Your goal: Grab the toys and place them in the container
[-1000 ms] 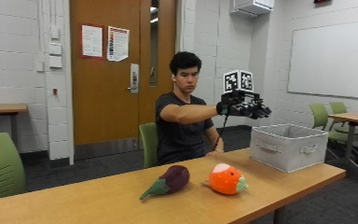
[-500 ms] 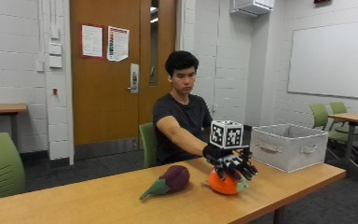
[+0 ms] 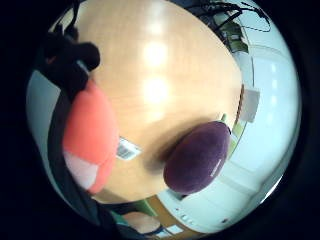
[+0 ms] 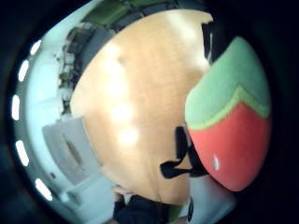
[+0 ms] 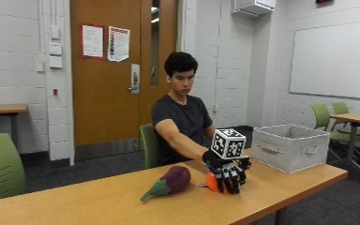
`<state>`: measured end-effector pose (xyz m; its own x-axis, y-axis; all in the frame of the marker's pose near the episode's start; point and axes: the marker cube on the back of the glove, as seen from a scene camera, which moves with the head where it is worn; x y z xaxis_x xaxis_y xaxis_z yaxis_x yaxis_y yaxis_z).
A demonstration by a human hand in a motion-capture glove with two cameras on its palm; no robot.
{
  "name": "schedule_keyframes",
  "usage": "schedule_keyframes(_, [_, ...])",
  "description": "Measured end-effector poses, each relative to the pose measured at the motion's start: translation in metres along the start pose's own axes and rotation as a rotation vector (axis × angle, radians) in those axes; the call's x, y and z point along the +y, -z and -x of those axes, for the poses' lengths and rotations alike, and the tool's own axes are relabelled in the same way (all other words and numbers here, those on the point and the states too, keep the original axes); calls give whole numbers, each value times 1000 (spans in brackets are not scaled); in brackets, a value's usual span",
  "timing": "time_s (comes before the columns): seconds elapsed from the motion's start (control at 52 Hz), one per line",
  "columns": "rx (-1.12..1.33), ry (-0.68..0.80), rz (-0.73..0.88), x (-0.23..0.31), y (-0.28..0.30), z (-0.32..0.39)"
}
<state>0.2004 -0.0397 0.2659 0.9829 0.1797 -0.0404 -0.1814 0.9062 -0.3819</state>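
Right hand (image 5: 228,172) covers the orange toy (image 5: 212,182) on the worktop (image 5: 105,206), fingers (image 5: 233,180) curled over it, apparently to lift. Aubergine toy (image 5: 170,182) lies beside; container (image 5: 290,147) stands at the worktop's far end.

From outside, my right hand (image 5: 228,172) covers most of the orange strawberry toy (image 5: 212,182); only a small edge of it shows beside my fingers, and I cannot tell there if they close around it. In the thumb side palm view the strawberry toy (image 4: 229,126) is cut off by the dark rim. The inside of the grey container (image 5: 289,146) is hidden by its wall.
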Motion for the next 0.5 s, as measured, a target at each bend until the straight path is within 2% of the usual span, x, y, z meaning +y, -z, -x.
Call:
schedule_keyframes(0.115, [40, 3, -50, 10, 0, 10])
schedule_keyframes(0.327, [-57, 45, -43, 38, 3, 13])
schedule_keyframes(0.5, [-123, 73, -120, 63, 55, 15])
